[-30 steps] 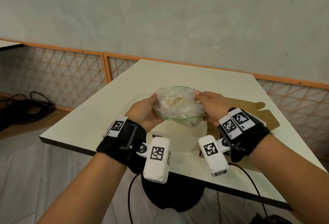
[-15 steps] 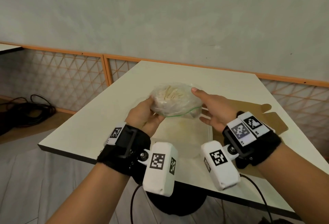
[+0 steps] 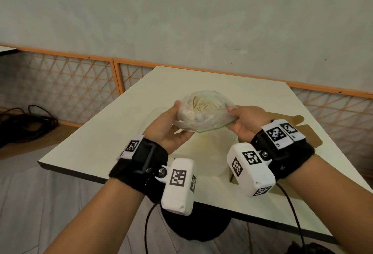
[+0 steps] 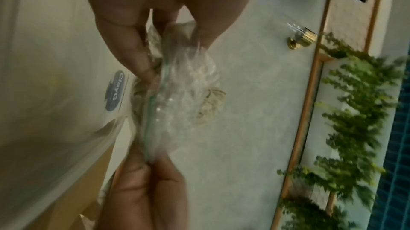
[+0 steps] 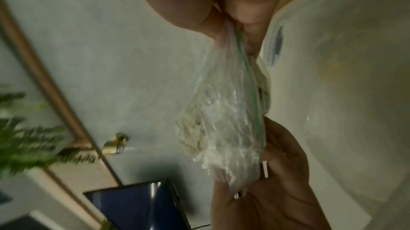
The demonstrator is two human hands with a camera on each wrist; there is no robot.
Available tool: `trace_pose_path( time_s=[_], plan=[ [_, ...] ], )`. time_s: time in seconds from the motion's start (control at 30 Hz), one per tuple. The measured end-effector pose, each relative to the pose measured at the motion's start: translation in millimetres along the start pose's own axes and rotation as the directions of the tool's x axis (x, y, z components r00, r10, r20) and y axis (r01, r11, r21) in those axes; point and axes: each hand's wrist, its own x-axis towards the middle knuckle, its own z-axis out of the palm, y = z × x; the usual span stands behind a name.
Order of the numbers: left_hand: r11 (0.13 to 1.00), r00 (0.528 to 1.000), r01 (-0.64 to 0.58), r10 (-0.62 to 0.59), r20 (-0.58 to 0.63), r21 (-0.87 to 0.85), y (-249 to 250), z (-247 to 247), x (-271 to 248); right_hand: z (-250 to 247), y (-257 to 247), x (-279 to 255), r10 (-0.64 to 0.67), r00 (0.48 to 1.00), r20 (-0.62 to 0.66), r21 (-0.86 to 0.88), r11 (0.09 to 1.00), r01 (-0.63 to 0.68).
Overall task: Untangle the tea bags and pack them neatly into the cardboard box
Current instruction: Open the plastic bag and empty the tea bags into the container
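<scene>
Pale worktop (image 3: 121, 124) fills the near ground on a dark pedestal, w/ its front edge just under both wrists. Above it, both hands hold one clear zip bag (image 3: 203, 112) of tea bags (image 3: 201, 105) in the air, over a translucent plastic tub (image 3: 226, 152) on the surface. Left hand (image 3: 169, 130) cups the bag's left end, thumb and fingers curled round it; right hand (image 3: 246, 120) pinches the right corner at the green zip strip (image 3: 214, 129). Left wrist view shows that strip running straight btwn the two grips, so the bag's long axis lies hand to hand, left-right, zip edge facing the person. Judging by this, next move is prob. parting the zip, which needs the pinches pulled apart across the strip. Flat brown cardboard (image 3: 302, 130) lies right of the tub, partly under the right wrist, so right hand is nearer to it; it looks unfolded, not yet a box. Plenty of bare worktop beyond and left of the bag, far edge well apart, wall behind.
</scene>
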Motion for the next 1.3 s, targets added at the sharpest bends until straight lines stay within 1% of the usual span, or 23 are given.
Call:
trace_pose_path(
  time_s=[0.1, 0.17, 0.23, 0.27, 0.3, 0.37, 0.43, 0.53, 0.6, 0.7, 0.73, 0.77, 0.8, 0.83, 0.87, 0.9, 0.93, 0.97, 1.0, 1.07, 1.17, 1.23, 1.3],
  plan=[
    [0.998, 0.999, 0.048, -0.049, 0.011, 0.036, 0.7, -3.8, 1.2, -0.2, 8.2, 1.1, 0.105, 0.994, -0.023, 0.030, 0.994, -0.104],
    [0.996, 0.998, 0.065, -0.065, 0.010, 0.068, -1.4, -7.3, 2.3, 2.0, 6.4, -0.8, 0.135, 0.990, -0.038, -0.032, 0.990, -0.136],
    [0.995, 0.998, 0.067, -0.067, -0.003, 0.079, -1.9, -11.3, 3.3, 3.8, 1.1, 0.4, 0.082, 0.996, -0.045, -0.122, 0.989, -0.087],
    [0.994, 0.998, 0.063, -0.063, -0.003, 0.094, -1.0, -12.6, 4.1, 5.2, -2.0, 0.4, 0.041, 0.999, -0.012, -0.162, 0.986, -0.042],
    [0.992, 0.998, 0.059, -0.060, 0.005, 0.111, 0.3, -12.9, 4.5, 6.2, -4.3, 0.8, 0.010, 1.000, 0.029, -0.175, 0.985, -0.004],
    [0.990, 0.998, 0.050, -0.055, 0.030, 0.131, 3.1, -11.8, 5.5, 6.7, -6.2, 1.4, -0.002, 0.997, 0.075, -0.132, 0.991, 0.012],
    [0.993, 0.996, 0.055, -0.063, 0.069, 0.105, 4.2, -8.4, 5.6, 4.2, -5.5, 6.3, 0.020, 0.999, 0.046, -0.081, 0.997, -0.016],
    [0.994, 0.988, 0.107, -0.104, 0.111, -0.024, 1.6, -4.5, 7.1, 3.0, 1.8, 12.4, 0.077, 0.996, 0.045, -0.035, 0.997, -0.075],
    [0.989, 0.985, 0.139, -0.132, 0.110, -0.058, -0.9, -2.5, 8.6, 2.4, 9.7, 16.3, 0.122, 0.992, 0.037, -0.050, 0.991, -0.120],
    [0.991, 0.991, 0.119, -0.115, 0.069, -0.055, 1.2, -0.6, 7.1, 0.2, 13.8, 17.3, 0.168, 0.985, 0.045, -0.127, 0.979, -0.161],
    [0.992, 0.992, 0.111, -0.108, 0.059, -0.061, 3.3, -1.1, 6.3, 1.7, 10.5, 13.6, 0.149, 0.988, 0.047, -0.166, 0.976, -0.139],
    [0.992, 0.993, 0.108, -0.105, 0.052, -0.067, 5.9, -2.1, 5.2, 1.8, 6.9, 10.2, 0.075, 0.997, 0.033, -0.228, 0.971, -0.065],
    [0.992, 0.994, 0.106, -0.104, 0.037, -0.068, 8.3, -3.9, 4.9, 0.4, 1.6, 3.8, -0.085, 0.996, 0.001, -0.371, 0.925, 0.080],
    [0.992, 0.995, 0.102, -0.101, 0.014, -0.068, 10.4, -5.3, 4.4, -1.3, -1.5, -1.7, -0.305, 0.952, 0.000, -0.530, 0.807, 0.259],
    [0.992, 0.995, 0.099, -0.100, -0.008, -0.072, 11.8, -6.7, 5.4, -0.2, -5.3, -12.2, -0.494, 0.863, 0.109, -0.613, 0.650, 0.450],
    [0.992, 0.995, 0.101, -0.103, -0.018, -0.077, 11.8, -6.6, 5.6, 3.1, -7.6, -23.7, -0.563, 0.783, 0.265, -0.614, 0.527, 0.587],
    [0.992, 0.994, 0.105, -0.106, -0.012, -0.073, 11.2, -6.5, 5.9, 6.2, -7.0, -29.7, -0.538, 0.740, 0.403, -0.599, 0.457, 0.658],
    [0.992, 0.994, 0.111, -0.111, 0.003, -0.062, 10.2, -5.6, 5.2, 8.0, -4.3, -30.6, -0.479, 0.714, 0.511, -0.590, 0.408, 0.697],
    [0.992, 0.993, 0.115, -0.115, 0.014, -0.042, 8.4, -5.8, 5.6, 8.3, -0.6, -27.4, -0.424, 0.705, 0.569, -0.608, 0.360, 0.707],
    [0.993, 0.993, 0.116, -0.116, -0.002, 0.012, 5.0, -6.8, 9.1, 5.2, 0.7, -17.6, -0.384, 0.714, 0.586, -0.644, 0.314, 0.697],
    [0.986, 0.989, 0.144, -0.139, -0.055, 0.089, -0.9, -10.7, 16.2, 0.8, -6.9, -11.2, -0.345, 0.738, 0.580, -0.653, 0.346, 0.674],
    [0.983, 0.986, 0.165, -0.161, -0.053, 0.084, -1.9, -9.8, 19.0, 0.2, -13.6, -10.6, -0.303, 0.751, 0.586, -0.667, 0.346, 0.660],
    [0.983, 0.984, 0.178, -0.178, -0.006, 0.038, -0.6, -6.5, 18.7, 3.3, -18.8, -12.6, -0.280, 0.763, 0.583, -0.710, 0.283, 0.645]
  ],
)
